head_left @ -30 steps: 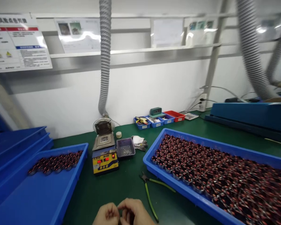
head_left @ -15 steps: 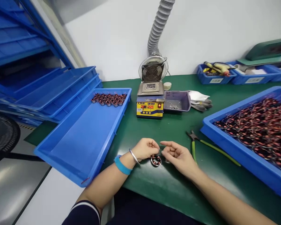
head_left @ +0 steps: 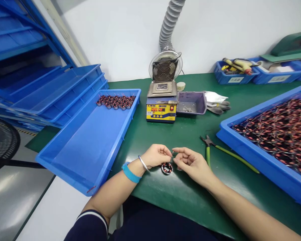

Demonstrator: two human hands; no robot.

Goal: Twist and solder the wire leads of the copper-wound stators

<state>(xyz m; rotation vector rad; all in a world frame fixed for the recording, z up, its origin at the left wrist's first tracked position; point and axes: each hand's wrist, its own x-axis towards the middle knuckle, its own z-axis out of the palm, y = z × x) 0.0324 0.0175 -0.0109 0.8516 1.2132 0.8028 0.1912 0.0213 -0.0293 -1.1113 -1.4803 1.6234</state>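
A small ring-shaped wound coil (head_left: 167, 168), dark with copper-red windings and a silvery rim, sits low over the green worktop between my hands. My left hand (head_left: 157, 156) is closed in a pinch at the coil's upper edge, on its thin wire leads. A short wire end (head_left: 173, 152) sticks up beside those fingertips. Just to the right is my right hand (head_left: 192, 164), its index finger and thumb apart on either side of the wire end and the other fingers curled. Nothing shows clearly held in it.
At left, a blue tray (head_left: 85, 147) carries a cluster of similar coils (head_left: 116, 101). A yellow solder pot (head_left: 161, 112) with lit digits stands ahead, beside a purple bin (head_left: 192, 103). Green-handled cutters (head_left: 208, 147) lie right, before a blue tray (head_left: 256, 152) full of wired coils.
My right index finger has straightened slightly near the wire end, which now stands up more plainly. My left hand keeps its pinch at the coil. The whole view has shifted slightly.
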